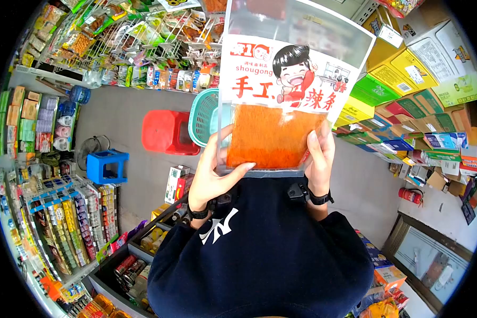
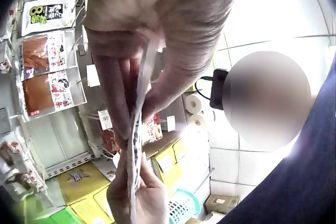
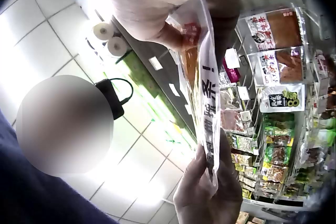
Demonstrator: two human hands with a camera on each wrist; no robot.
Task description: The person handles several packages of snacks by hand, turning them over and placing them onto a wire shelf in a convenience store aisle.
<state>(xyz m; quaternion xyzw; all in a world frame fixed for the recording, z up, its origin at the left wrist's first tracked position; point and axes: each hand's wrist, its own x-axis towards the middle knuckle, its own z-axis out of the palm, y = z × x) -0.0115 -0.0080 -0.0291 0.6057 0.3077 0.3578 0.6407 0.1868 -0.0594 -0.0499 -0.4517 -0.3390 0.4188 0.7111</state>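
A large clear packet of latiao (image 1: 273, 135), with a flat orange-red slab inside and a white cartoon label on top, stands upright before my chest. My left hand (image 1: 214, 172) grips its lower left corner, thumb across the front and fingers behind. At the lower right edge my right hand (image 1: 320, 159) pinches it the same way, thumb on the front. Edge-on in the left wrist view, the packet (image 2: 135, 150) runs between thumb and fingers. The right wrist view shows the packet (image 3: 206, 103) from its side, with red and dark print.
Snack racks (image 1: 159, 47) line the far wall, and similar orange packets (image 3: 286, 29) hang there. Stacked cartons (image 1: 408, 69) fill the right side. A red stool (image 1: 164, 132), a teal basket (image 1: 201, 116) and a blue stool (image 1: 107, 167) stand on the floor. Drinks fill a dark crate (image 1: 108, 278).
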